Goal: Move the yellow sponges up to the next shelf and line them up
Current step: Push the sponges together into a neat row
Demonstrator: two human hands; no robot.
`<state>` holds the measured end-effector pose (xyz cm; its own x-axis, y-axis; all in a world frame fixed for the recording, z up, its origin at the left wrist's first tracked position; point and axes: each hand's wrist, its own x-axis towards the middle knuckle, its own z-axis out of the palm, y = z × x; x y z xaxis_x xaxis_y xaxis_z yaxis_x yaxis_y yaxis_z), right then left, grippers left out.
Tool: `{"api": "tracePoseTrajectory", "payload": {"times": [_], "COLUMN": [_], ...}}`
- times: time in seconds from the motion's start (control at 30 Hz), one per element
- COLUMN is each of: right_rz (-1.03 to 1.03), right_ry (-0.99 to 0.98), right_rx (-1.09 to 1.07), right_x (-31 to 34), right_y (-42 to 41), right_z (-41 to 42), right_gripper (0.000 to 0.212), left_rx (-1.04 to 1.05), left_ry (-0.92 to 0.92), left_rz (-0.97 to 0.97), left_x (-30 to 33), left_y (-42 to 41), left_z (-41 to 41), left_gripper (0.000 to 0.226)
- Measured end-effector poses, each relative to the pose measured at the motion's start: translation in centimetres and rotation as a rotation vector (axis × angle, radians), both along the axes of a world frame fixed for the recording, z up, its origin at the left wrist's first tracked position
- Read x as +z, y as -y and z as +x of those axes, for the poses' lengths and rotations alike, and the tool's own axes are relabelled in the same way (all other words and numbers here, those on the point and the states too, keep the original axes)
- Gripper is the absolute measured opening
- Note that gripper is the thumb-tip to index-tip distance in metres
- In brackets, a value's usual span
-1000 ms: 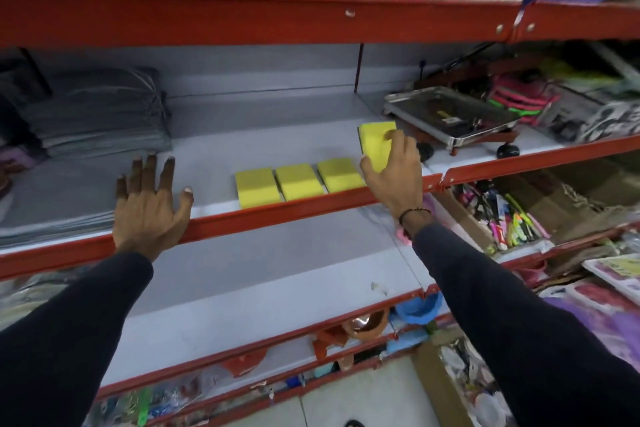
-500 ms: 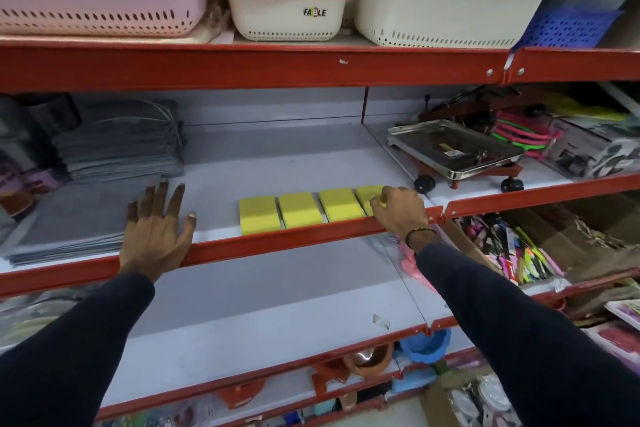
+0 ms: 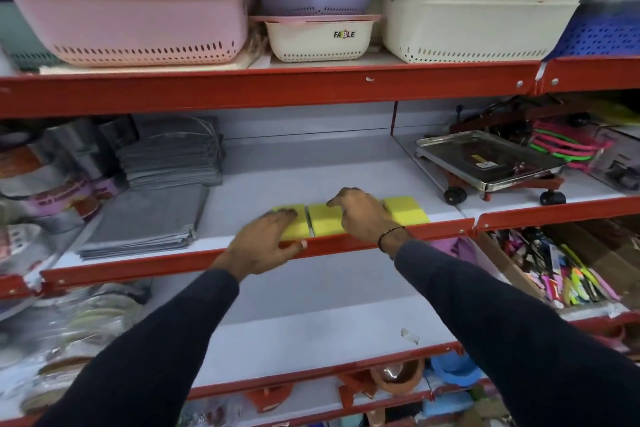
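Shop shelving with red steel edges and a grey shelf (image 3: 311, 166) holds the soft yellow rectangular sponges (image 3: 405, 211) in a row along the front lip. Both hands lie flat on them, not gripping: left hand (image 3: 266, 243) on the leftmost one, right hand (image 3: 363, 215) covering the middle. Looks like they're nudging edges flush so the row sits straight.
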<state>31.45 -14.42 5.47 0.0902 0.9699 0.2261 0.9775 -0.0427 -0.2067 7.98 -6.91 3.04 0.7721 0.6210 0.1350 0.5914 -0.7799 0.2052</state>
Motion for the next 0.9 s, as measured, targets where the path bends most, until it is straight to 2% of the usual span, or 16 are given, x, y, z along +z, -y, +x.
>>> {"api": "tracePoseTrajectory", "payload": {"times": [0.13, 0.33, 0.57, 0.67, 0.73, 0.8, 0.9], "right_rz": [-0.096, -0.035, -0.027, -0.012, 0.042, 0.099, 0.049], "right_ry": [0.136, 0.004, 0.07, 0.05, 0.055, 0.103, 0.164], "right_rx": [0.037, -0.013, 0.0, -0.003, -0.041, -0.105, -0.191], "right_x": [-1.7, -2.7, -2.7, -1.9, -1.3, -0.9, -0.8], "right_y": [0.1, 1.0, 0.7, 1.1, 1.9, 2.6, 3.7], "right_z": [-0.7, -1.1, -4.9, -4.8, -3.7, -2.2, 0.0], "right_gripper": [0.058, 0.056, 0.043, 0.051, 0.052, 0.044, 0.042], "left_rx": [0.029, 0.043, 0.081, 0.083, 0.079, 0.078, 0.078], "left_ry": [-0.023, -0.062, -0.084, -0.082, -0.074, -0.073, -0.061], "left_rz": [0.029, 0.029, 0.008, 0.003, 0.004, 0.006, 0.011], "left_x": [-1.6, -0.7, -0.7, -0.8, -0.9, -1.0, -1.2], "left_y": [1.4, 2.1, 3.1, 3.2, 3.1, 3.1, 3.5], "left_z": [-0.9, -0.8, -0.6, -0.8, -0.8, -0.8, -0.9], "left_gripper": [0.092, 0.098, 0.088, 0.09, 0.093, 0.091, 0.09]}}
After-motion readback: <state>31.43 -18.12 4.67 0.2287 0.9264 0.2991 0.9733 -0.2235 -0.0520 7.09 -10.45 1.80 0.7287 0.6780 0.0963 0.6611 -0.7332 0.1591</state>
